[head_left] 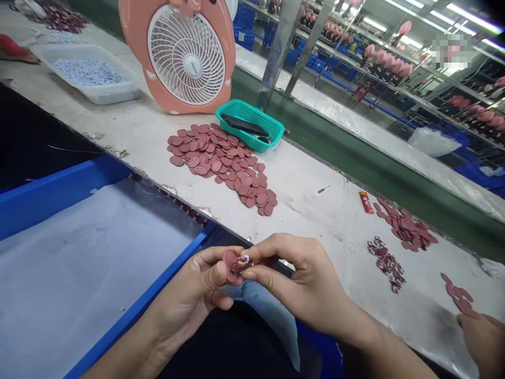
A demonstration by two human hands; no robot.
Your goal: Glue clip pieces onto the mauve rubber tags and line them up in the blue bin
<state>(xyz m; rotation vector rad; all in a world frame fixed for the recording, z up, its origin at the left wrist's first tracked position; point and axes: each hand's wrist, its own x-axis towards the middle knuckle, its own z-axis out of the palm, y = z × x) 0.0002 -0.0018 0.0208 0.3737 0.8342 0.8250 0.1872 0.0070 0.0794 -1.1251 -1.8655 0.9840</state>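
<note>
My left hand [197, 292] and my right hand [300, 273] meet just below the bench's front edge. Both pinch a small dark red oval piece [233, 260] that has a pale patterned part on it. My left thumb lies across the piece; my right thumb and forefinger grip its right side. A large heap of the same dark red oval pieces [223, 160] lies on the white bench [315, 210] beyond my hands.
A pink table fan [183, 52] and a teal basket [250, 126] stand at the back. A clear tray of pale beads [89, 76] sits far left. A blue bin lined with white sheet [79, 263] is at left. Another person's hand [483, 337] and smaller red piles [406, 229] lie right, with a red lighter [365, 202].
</note>
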